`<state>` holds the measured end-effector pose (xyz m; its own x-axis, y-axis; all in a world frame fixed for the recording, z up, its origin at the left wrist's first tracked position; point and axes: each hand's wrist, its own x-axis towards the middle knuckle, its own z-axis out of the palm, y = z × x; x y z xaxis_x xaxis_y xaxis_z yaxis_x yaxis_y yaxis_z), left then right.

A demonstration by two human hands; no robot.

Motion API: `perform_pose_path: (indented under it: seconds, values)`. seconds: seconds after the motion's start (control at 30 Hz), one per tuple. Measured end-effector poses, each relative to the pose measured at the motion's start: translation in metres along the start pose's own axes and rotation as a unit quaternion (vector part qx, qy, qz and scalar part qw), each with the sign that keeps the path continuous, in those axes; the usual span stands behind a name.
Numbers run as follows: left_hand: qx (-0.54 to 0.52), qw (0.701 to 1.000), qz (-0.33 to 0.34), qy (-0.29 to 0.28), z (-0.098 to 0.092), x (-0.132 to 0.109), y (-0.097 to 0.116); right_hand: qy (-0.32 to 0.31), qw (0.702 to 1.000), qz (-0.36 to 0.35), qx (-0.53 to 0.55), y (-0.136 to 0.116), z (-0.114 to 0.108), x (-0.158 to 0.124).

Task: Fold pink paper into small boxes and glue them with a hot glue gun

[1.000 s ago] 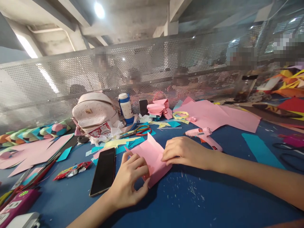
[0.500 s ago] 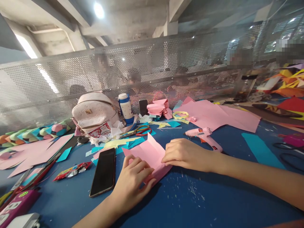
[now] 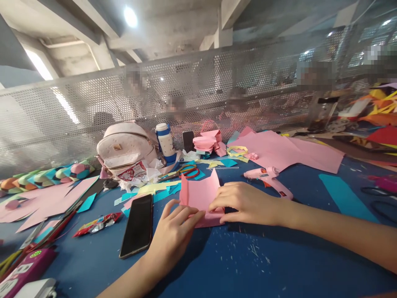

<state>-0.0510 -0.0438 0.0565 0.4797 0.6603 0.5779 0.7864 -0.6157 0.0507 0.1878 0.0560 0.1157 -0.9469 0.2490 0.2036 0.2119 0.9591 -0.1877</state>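
A folded sheet of pink paper (image 3: 201,193) lies on the blue table, with side flaps standing up at its left and right. My left hand (image 3: 176,225) holds its near left part, fingers bent and pressing on the near fold. On the near right side, my right hand (image 3: 237,203) grips the paper between thumb and fingers. The fingertips of both hands come close together at the near flap, and they partly cover it. A black phone (image 3: 137,225) rests just left of my left hand. Beyond my right hand lies a pink glue gun (image 3: 268,179).
Behind the paper are scissors (image 3: 178,171), blue and yellow paper scraps, a backpack (image 3: 124,147), a bottle (image 3: 166,142) and large pink sheets (image 3: 285,149). A snack wrapper (image 3: 97,223) and a purple box (image 3: 27,271) are at left. A perforated metal screen (image 3: 192,82) stands behind.
The pink paper has turned so its near edge faces me more squarely, and its side flaps stand more upright. My right hand's thumb has shifted lower on the paper; my left fingers reach further onto the fold.
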Motion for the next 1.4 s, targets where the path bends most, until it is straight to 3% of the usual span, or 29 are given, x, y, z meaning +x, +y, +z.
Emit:
perform_pose_path:
  seconds: [0.2, 0.53, 0.73, 0.93, 1.1, 1.4]
  values:
    - [0.029, 0.999, 0.013, -0.026, 0.006, 0.0, 0.001, -0.033, 0.999, -0.011, -0.019, 0.005, -0.019, -0.004]
    - [0.131, 0.985, 0.112, -0.028, 0.013, 0.015, 0.009, 0.021, 0.999, 0.038, -0.015, 0.008, 0.002, -0.006]
    - [0.104, 0.99, 0.091, -0.018, 0.018, 0.019, 0.009, 0.02, 0.998, 0.063, 0.004, 0.007, -0.003, -0.008]
    - [0.066, 0.994, 0.091, 0.003, 0.019, 0.036, 0.007, 0.001, 0.999, 0.032, 0.036, 0.01, -0.003, -0.008]
    - [0.065, 0.991, 0.111, -0.03, 0.018, 0.048, 0.001, 0.008, 0.999, 0.028, 0.033, 0.012, -0.001, -0.007]
    - [-0.048, 0.995, 0.031, -0.076, 0.02, 0.046, -0.004, 0.035, 0.997, 0.037, 0.056, 0.011, 0.002, -0.01]
